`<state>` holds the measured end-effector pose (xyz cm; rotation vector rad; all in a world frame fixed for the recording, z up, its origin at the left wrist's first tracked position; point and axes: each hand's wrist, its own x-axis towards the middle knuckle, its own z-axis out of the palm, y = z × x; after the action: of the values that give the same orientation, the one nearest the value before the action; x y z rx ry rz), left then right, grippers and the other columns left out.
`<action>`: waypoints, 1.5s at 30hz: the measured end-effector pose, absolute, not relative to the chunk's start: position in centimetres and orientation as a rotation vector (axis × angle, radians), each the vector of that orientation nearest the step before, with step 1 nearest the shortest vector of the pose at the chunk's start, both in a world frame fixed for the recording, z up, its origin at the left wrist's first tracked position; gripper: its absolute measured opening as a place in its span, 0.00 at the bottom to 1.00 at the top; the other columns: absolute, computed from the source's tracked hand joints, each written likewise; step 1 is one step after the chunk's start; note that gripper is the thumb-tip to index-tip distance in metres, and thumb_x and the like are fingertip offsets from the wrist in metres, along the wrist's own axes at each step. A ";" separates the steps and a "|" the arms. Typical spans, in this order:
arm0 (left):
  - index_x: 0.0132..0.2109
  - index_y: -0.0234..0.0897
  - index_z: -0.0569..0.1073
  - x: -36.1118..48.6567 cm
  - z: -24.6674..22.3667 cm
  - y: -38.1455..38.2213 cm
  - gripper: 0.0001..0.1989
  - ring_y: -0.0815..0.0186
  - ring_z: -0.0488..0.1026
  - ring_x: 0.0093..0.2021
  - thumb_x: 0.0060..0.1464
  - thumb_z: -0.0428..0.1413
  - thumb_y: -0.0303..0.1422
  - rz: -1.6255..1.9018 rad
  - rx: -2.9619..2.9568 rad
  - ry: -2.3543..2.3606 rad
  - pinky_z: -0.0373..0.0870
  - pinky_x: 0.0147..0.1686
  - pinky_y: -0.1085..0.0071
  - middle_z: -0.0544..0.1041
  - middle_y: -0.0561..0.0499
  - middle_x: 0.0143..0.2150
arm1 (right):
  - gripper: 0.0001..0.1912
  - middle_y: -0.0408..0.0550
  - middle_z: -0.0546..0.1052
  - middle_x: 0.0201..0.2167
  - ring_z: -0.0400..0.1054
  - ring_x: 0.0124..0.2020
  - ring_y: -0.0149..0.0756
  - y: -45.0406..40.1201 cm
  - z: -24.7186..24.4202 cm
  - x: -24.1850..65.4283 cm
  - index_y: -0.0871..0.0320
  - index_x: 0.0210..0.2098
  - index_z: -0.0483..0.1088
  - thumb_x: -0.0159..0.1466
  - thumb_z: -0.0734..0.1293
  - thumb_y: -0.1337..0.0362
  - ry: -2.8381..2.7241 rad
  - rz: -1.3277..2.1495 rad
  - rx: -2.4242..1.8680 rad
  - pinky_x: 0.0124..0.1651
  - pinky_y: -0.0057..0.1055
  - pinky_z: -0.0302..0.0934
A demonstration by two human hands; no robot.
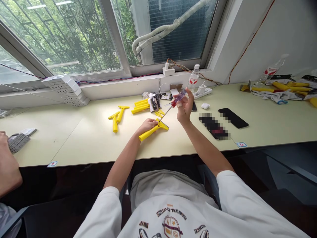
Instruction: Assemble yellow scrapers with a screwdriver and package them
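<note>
My left hand (148, 125) is closed around the head end of a yellow scraper (149, 133), whose handle points toward me and to the left. In my right hand (185, 110) is a screwdriver (178, 98) with a clear purple and red handle, held tilted. Its thin shaft runs down to the left, and the tip meets the scraper's head beside my left fingers. The exact contact spot is too small to make out. Left of my hands lie two yellow scrapers (118, 118). Behind them rest several more yellow handles (140, 106) with black and white packaging.
A water bottle (193, 79) and a power strip (203, 92) stand at the back, near a white earbud case (205, 105). Dark phones (233, 118) lie to the right. At far right are more scrapers and a cloth (274, 96). Another person's arm (8, 165) is at far left.
</note>
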<state>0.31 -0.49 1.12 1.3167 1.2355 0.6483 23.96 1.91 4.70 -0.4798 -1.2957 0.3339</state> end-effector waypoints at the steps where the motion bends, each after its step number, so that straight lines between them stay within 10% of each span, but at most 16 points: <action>1: 0.44 0.35 0.78 0.3 1.1 -0.5 0.16 0.64 0.80 0.25 0.66 0.68 0.45 0.653 1.310 1.231 0.72 0.26 0.69 0.87 0.44 0.41 | 0.35 0.47 0.80 0.50 0.80 0.43 0.42 1.9 4.7 23.9 0.32 0.76 0.56 0.75 0.66 0.36 -1.290 0.338 -0.485 0.43 0.42 0.82; 23: 0.45 0.35 0.79 0.2 0.7 -0.2 0.15 0.65 0.80 0.26 0.66 0.67 0.43 0.645 1.332 1.217 0.71 0.26 0.71 0.86 0.44 0.43 | 0.39 0.50 0.75 0.58 0.80 0.46 0.43 3.0 3.6 24.0 0.33 0.74 0.60 0.70 0.72 0.36 -1.249 0.216 -0.569 0.41 0.41 0.81; 32: 0.46 0.36 0.79 0.1 0.5 -0.1 0.15 0.64 0.80 0.27 0.66 0.67 0.44 0.637 1.328 1.220 0.74 0.29 0.70 0.86 0.44 0.42 | 0.37 0.53 0.76 0.62 0.77 0.63 0.51 2.3 4.2 24.1 0.35 0.77 0.57 0.74 0.63 0.34 -1.307 0.288 -0.583 0.54 0.49 0.81; 45: 0.45 0.35 0.78 0.1 0.4 0.0 0.14 0.64 0.81 0.26 0.67 0.66 0.43 0.642 1.367 1.200 0.72 0.27 0.70 0.86 0.43 0.42 | 0.37 0.49 0.78 0.54 0.79 0.42 0.39 2.4 4.1 23.7 0.33 0.78 0.59 0.74 0.65 0.35 -1.283 0.212 -0.661 0.40 0.36 0.77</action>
<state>0.09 0.00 0.38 1.3674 1.1998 0.6420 23.75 2.44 4.12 -0.6607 -1.2833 0.2116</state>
